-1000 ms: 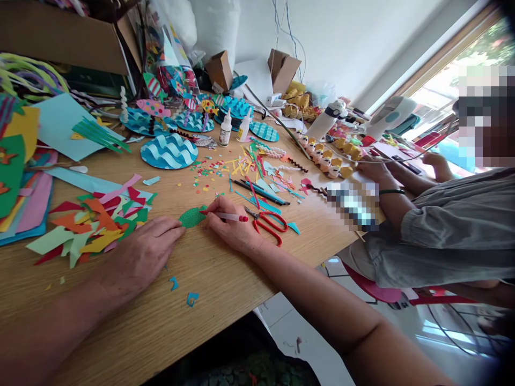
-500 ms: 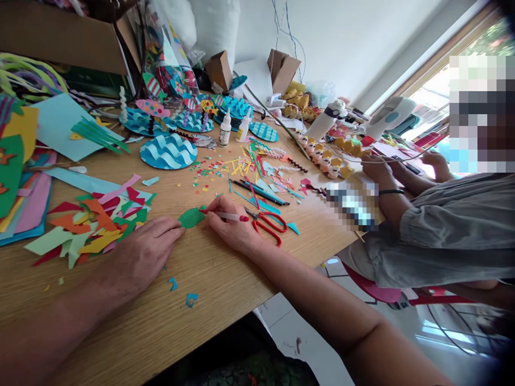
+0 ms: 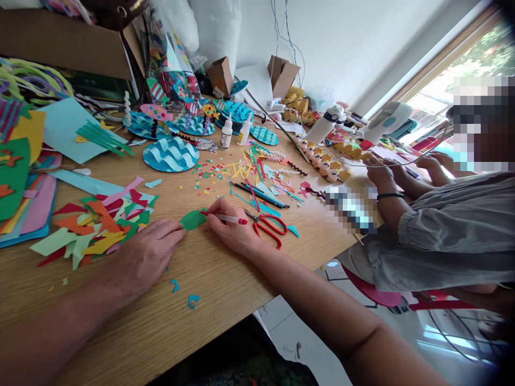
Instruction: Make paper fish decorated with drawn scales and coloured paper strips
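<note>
Green paper piece point(image 3: 193, 220), covered in small marks, lies on the wooden table point(image 3: 225, 273), a little left of the frame's centre, between my hands. My left hand point(image 3: 145, 254) is flattened, the fingers nearly straight and together, their tips touching the piece at its left edge. My right hand point(image 3: 234, 229) is closed around a red-and-clear pen point(image 3: 227, 219), whose tip is at the right end of the piece. Room is narrow on the right, where red-handled scissors point(image 3: 270, 230) lie just beside this hand; coloured paper scraps point(image 3: 100, 230) come near my left hand. Toward the bottom, more wood shows, with small blue scraps point(image 3: 193, 301), until the table edge, which slants up rightward beneath my right forearm. At upper centre, white bottles point(image 3: 226, 133) carry labels, too small to read.
</note>
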Available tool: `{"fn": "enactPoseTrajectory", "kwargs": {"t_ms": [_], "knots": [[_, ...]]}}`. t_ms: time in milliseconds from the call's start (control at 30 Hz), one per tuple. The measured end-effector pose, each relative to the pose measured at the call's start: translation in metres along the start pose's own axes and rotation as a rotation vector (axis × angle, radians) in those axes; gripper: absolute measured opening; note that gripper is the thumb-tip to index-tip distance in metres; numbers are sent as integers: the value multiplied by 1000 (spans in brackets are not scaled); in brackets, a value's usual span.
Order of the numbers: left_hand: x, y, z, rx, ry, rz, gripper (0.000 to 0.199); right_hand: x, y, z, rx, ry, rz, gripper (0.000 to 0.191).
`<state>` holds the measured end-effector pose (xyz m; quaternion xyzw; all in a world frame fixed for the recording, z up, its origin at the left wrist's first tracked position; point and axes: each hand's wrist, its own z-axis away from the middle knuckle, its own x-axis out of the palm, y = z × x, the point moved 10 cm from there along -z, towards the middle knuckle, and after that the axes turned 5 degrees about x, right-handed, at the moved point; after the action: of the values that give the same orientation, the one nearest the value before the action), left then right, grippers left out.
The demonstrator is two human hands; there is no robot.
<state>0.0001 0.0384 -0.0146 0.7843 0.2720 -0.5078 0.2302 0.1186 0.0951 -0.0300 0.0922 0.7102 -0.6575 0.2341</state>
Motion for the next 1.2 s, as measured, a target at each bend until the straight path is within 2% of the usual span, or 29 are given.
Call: {"fn": "enactPoseTrajectory", "kwargs": {"t_ms": [633,900,1200], "knots": [[6,-4,5,-19,5,61,39,-6,-6,2,-38,25,59,3],[3,-2,4,-7,3,13,39,-13,-1,2,-18,84,-36,4],[8,-10,5,-77,-50,74,38,-20,-9,0,-196,124,0,19]]}}
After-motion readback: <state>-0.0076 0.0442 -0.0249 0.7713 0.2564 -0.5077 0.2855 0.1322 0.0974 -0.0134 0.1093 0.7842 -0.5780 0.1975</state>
